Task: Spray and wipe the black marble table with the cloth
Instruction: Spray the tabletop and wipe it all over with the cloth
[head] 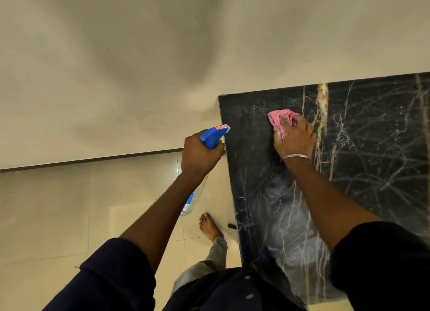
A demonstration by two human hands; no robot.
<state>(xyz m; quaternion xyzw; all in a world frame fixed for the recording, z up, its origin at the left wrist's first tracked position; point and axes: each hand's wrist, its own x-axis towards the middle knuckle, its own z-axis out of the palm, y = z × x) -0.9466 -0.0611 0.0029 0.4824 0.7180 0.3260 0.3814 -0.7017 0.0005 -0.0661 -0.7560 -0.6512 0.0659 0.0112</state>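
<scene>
Your right hand point(294, 141) grips a crumpled pink cloth point(281, 119) and presses it to the black marble bench point(372, 148) near the far left corner. The cloth bunches out beyond your fingertips on the wall side, and the rest is caught under your fingers and palm. A thin metal bangle point(295, 157) circles that wrist. Fine droplets speckle the stone just left of the cloth and beyond it.

Your left hand point(200, 156) is off the bench's left edge, above the tiled floor point(58, 206). It is wrapped round the neck of a spray bottle point(214, 136) with a blue trigger head. The nozzle points towards the bench corner and the clear body hangs below your wrist. The 2 hands are apart, with the bench edge between them.

1 bare foot point(208, 227) stands on the floor beside the bench's left edge, below the bottle. A pale wall point(116, 66) fills the upper view.
</scene>
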